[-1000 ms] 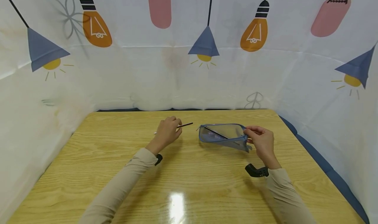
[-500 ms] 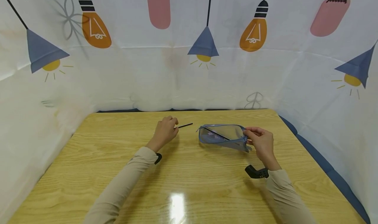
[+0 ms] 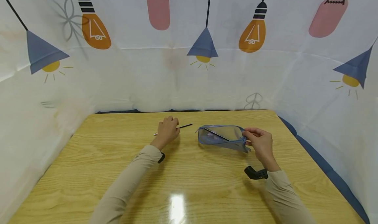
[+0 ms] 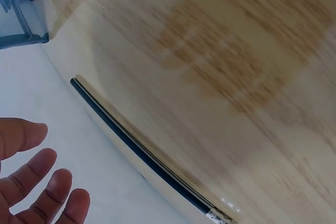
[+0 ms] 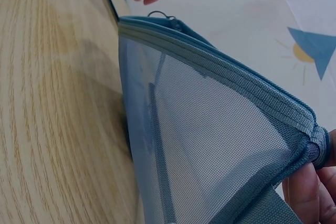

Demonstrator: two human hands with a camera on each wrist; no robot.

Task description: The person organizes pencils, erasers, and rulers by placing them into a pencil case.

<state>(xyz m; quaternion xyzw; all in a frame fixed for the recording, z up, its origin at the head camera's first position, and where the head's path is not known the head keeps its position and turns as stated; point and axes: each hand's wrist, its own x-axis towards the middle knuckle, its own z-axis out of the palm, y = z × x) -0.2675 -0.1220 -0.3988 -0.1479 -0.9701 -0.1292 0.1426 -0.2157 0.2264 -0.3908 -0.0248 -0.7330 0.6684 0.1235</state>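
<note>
A slim dark pencil with a pale end (image 3: 186,125) lies on the table left of a blue mesh pencil case (image 3: 233,145). My left hand (image 3: 167,129) hovers over the pencil's middle. In the left wrist view its fingers (image 4: 39,163) are spread, apart from the pencil (image 4: 142,148). My right hand (image 3: 261,143) pinches the right end of the case between thumb and fingers, which the right wrist view shows at the zip corner (image 5: 315,148). The case's zip side gapes open, and another dark stick (image 3: 217,134) lies slanted inside.
The wooden table (image 3: 189,171) ends at a white cloth backdrop (image 3: 133,76) printed with lamps and bulbs. Black wrist mounts (image 3: 256,172) stick out from both sleeves. Dark blue material (image 3: 319,158) runs along the table's right edge.
My left hand drew back slightly left, then came a little right again over the pencil, whose pale end shows once more. The pencil, case and right hand stay nearly in place.
</note>
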